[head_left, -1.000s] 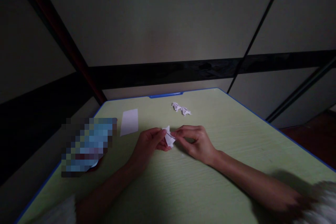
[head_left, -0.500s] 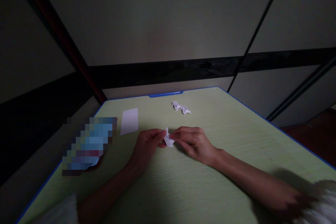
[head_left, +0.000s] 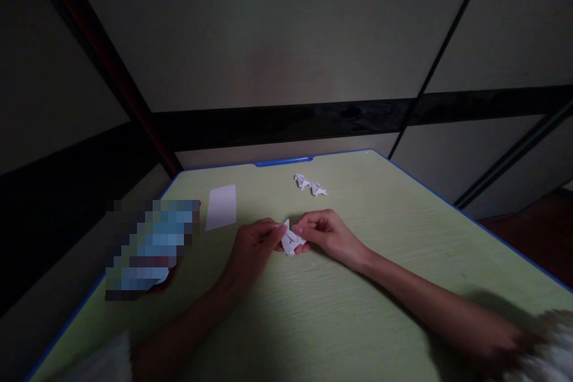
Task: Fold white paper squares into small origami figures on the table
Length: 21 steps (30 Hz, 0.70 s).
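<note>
Between my two hands is a small piece of folded white paper (head_left: 290, 242), with a pointed tip sticking up and creased flaps facing me. My left hand (head_left: 253, 248) pinches its left side, thumb on top and fingers behind. On the right side, my right hand (head_left: 333, 239) grips it with the thumb over a flap and fingertips showing below. Just beyond my hands lie two small folded paper figures (head_left: 301, 181) (head_left: 318, 189), side by side and nearly touching. The finer folds are too small to make out.
A flat white sheet of paper (head_left: 221, 208) lies left of my hands. Farther left is a blurred-out device with a lit screen (head_left: 156, 245). The pale green table (head_left: 358, 322) has a blue edge and a blue strip (head_left: 284, 162) at its back, against panelled doors (head_left: 277, 42).
My right thumb has come round onto the front of the folded paper, and more of its right flap shows. My left hand keeps its pinch nearly unmoved.
</note>
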Tool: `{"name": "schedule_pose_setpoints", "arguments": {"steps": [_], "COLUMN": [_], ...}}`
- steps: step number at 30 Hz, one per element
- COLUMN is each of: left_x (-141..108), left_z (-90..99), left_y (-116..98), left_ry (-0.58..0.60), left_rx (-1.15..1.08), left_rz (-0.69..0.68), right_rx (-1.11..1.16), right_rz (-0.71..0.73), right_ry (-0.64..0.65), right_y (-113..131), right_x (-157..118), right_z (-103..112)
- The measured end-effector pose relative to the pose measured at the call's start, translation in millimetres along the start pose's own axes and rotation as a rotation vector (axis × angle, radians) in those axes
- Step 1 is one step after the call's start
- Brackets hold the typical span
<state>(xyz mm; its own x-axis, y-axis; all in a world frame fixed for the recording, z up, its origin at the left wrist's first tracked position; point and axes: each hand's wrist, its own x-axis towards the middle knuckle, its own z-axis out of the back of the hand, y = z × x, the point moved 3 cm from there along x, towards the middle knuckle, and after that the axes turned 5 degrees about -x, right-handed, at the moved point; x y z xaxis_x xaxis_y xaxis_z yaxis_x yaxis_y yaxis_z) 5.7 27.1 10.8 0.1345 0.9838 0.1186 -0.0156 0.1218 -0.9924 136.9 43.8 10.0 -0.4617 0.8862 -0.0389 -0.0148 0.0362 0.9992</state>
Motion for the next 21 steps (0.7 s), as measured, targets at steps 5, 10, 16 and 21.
{"name": "schedule_pose_setpoints", "arguments": {"steps": [5, 10, 16, 21], "left_x": [0.4, 0.8, 0.3, 0.0], "left_z": [-2.0, -2.7, -1.5, -2.5], "left_y": [0.6, -0.9, 0.8, -0.3], "left_ry": [-0.012, -0.044, -0.043, -0.054], "left_rx": [-0.016, 0.015, -0.007, -0.010], "left_rz": [0.037, 0.062, 0.085, 0.091], "right_rx": [-0.028, -0.011, -0.014, 0.008], "right_rz": [-0.041, -0.044, -0.022, -0.033], "right_ry": [0.052, 0.060, 0.036, 0.012], "right_y": [-2.3, -4.5, -4.7, -5.7], "right_x": [-0.8, -1.6, -0.5, -1.4], "right_z": [0.5, 1.0, -0.4, -1.9]}}
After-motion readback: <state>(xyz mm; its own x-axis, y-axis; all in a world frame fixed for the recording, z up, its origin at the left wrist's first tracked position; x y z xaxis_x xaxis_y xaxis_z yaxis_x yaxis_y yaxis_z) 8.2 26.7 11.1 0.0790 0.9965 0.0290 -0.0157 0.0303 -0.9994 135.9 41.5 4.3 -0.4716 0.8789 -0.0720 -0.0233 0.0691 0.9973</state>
